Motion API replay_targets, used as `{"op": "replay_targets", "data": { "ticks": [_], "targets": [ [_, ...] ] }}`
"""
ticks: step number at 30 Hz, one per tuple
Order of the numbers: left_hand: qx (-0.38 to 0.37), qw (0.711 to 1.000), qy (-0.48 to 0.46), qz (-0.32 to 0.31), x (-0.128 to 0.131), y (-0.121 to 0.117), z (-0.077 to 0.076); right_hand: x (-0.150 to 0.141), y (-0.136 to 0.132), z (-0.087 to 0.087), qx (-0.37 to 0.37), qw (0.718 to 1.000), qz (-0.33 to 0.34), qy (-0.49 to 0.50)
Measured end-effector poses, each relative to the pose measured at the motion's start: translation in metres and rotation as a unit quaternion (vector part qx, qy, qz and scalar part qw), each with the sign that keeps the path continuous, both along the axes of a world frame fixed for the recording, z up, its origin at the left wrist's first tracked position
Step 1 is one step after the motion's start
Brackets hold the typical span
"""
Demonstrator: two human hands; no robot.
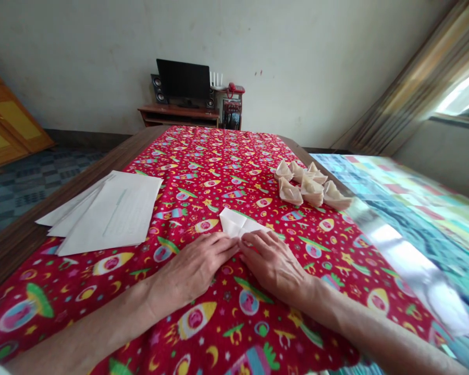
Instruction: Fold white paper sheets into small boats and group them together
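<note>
Running near to far, the counter [121, 156] has red patterned cloth [219, 174] over most of it, bare wood along the left edge. What looks like a bed [418, 229] lies beyond the right edge. Open room: the far middle of the cloth, plus strips between the work and each group of paper. Tighter at the sides.

Left: stack of white sheets [117, 216], fanned, its outer corners past the cloth onto the wood. Right, a little farther off: cluster of pale folded pieces [311, 190], tips up; the rightmost sits close to the cloth's edge, so a wide sweep of the right arm could nudge it.

Centre: left hand [195, 263] and right hand [273, 260] side by side, fingers together and bent, fingertips almost meeting on the paper. Thumbs mostly hidden; cannot tell if they pinch from beneath.

Smallest: partly folded paper [232, 224], flat on the cloth, just beyond the fingertips. Step in hand, by judgement: pressing a crease. Calls for edges kept aligned, even pressure outward.
</note>
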State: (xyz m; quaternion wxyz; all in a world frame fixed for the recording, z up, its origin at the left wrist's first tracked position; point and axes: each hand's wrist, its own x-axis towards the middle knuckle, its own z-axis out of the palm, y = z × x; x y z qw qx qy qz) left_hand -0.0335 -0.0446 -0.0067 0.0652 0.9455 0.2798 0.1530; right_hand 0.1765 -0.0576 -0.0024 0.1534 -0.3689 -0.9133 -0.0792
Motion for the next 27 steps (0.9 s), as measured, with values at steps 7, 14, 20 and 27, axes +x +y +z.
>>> {"op": "replay_targets", "data": {
  "ticks": [7,14,20,27],
  "targets": [
    [0.014,1.000,0.010,0.003,-0.001,-0.001,0.001,0.012,-0.004,-0.002,-0.004,0.998,-0.049,-0.028],
    [0.015,1.000,0.013,-0.003,-0.002,0.002,-0.001,0.036,-0.006,-0.003,0.020,0.997,-0.078,-0.016],
    [0.020,1.000,0.015,-0.007,-0.004,0.002,0.000,0.042,-0.004,-0.006,-0.001,0.993,-0.114,0.044],
    [0.015,0.999,-0.046,0.009,0.014,0.029,0.013,0.031,0.014,-0.001,-0.001,0.980,-0.191,0.050]
  ]
}}
